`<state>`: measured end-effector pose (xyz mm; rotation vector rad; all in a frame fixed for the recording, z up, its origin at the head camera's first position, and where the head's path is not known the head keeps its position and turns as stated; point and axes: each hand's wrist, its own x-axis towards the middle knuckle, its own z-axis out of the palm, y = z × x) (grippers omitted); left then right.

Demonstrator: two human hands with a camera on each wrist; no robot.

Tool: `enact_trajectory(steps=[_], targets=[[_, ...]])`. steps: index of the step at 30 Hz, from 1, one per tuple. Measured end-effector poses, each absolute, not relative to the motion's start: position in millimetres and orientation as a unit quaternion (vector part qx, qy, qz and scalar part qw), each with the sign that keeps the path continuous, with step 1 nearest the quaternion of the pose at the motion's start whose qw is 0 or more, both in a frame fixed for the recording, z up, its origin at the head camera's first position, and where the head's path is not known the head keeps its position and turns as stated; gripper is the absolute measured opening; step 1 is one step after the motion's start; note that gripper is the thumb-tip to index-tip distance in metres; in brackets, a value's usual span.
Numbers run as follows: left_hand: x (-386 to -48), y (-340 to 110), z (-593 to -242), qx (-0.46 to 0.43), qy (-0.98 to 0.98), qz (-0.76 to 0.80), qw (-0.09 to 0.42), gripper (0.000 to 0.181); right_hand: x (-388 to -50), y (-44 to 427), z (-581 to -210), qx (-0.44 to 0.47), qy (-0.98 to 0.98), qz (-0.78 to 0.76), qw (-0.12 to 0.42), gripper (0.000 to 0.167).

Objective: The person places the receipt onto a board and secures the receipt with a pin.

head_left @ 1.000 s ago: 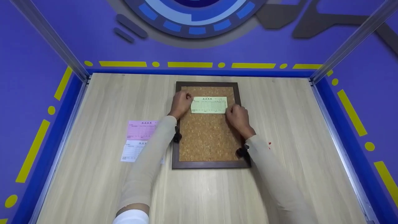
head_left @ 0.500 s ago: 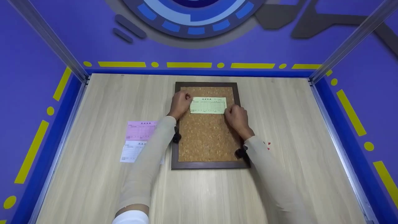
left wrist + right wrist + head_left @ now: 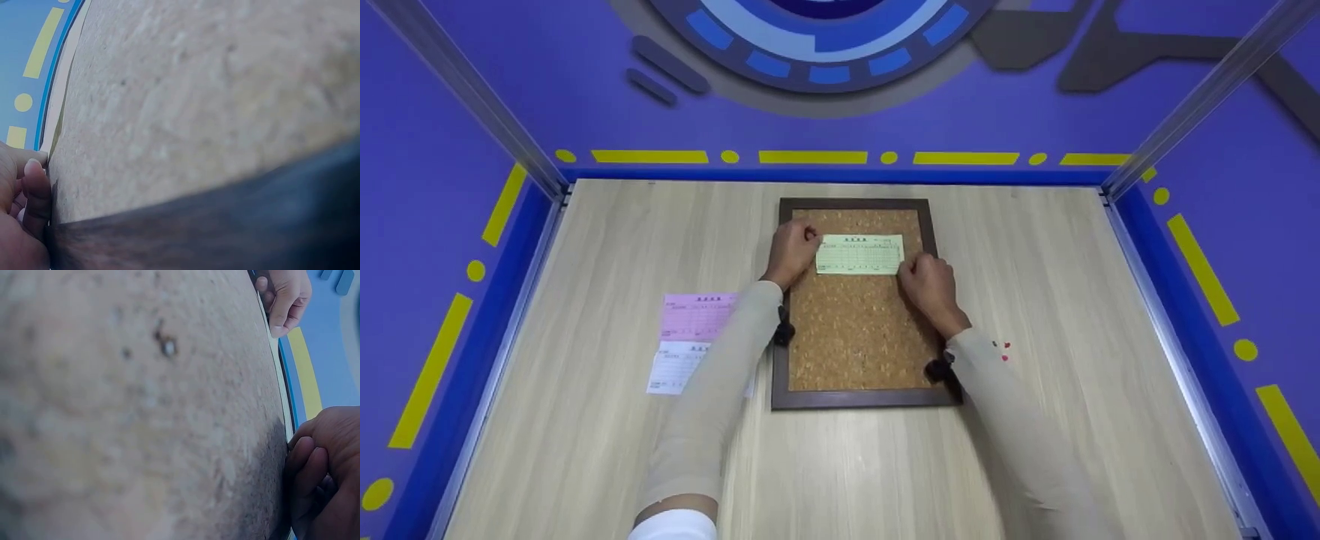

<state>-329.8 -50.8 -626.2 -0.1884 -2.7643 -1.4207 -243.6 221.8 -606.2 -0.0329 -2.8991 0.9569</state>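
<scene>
A pale green printed slip (image 3: pixel 859 255) lies across the upper part of a cork board (image 3: pixel 855 337) with a dark brown frame. At the slip's left edge, my left hand (image 3: pixel 793 251) pinches the paper between thumb and fingers, its wrist over the frame's left side. My right hand (image 3: pixel 928 285) has curled fingers and pinches the lower right corner. In the left wrist view, the left hand (image 3: pixel 25 208) sits low at the edge, close to the cork. The right wrist view has the right hand (image 3: pixel 326 478) against the cork; the slip appears only edge-on there.
Left of the board, a pink slip (image 3: pixel 694 315) and a white slip (image 3: pixel 671 367) lie on the wooden table (image 3: pixel 855 472), partly under my left forearm. Tiny red pieces (image 3: pixel 1005 358) lie beside my right forearm. Blue-purple walls (image 3: pixel 840 127) enclose the table at the back and sides.
</scene>
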Motion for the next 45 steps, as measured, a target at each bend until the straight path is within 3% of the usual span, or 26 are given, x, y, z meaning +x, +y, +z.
enact_trajectory(steps=[8, 17, 26, 38, 45], targets=[[-338.1, -53.9, -639.3, -0.069, -0.887, -0.457, 0.016, 0.008, -244.1, 221.2, -606.1, -0.010, -0.948, 0.314, 0.049, 0.025], [-314.6, -50.4, -608.5, -0.069, -0.888, -0.454, -0.001, 0.012, -242.6, 222.8, -610.6, -0.001, -0.940, 0.336, 0.055, 0.024], [-325.8, -52.8, -627.5, -0.080, -0.878, -0.472, 0.009, 0.009, -240.8, 223.0, -611.0, -0.023, -0.936, 0.347, 0.059, 0.019], [-321.3, -51.1, -623.1, -0.080, -0.879, -0.469, 0.029, 0.006, -236.8, 224.5, -611.0, -0.009, -0.932, 0.355, 0.079, 0.011], [-317.9, -50.6, -614.9, -0.081, -0.883, -0.462, 0.025, 0.010, -232.3, 229.3, -607.8, 0.008, -0.917, 0.392, 0.072, 0.015]])
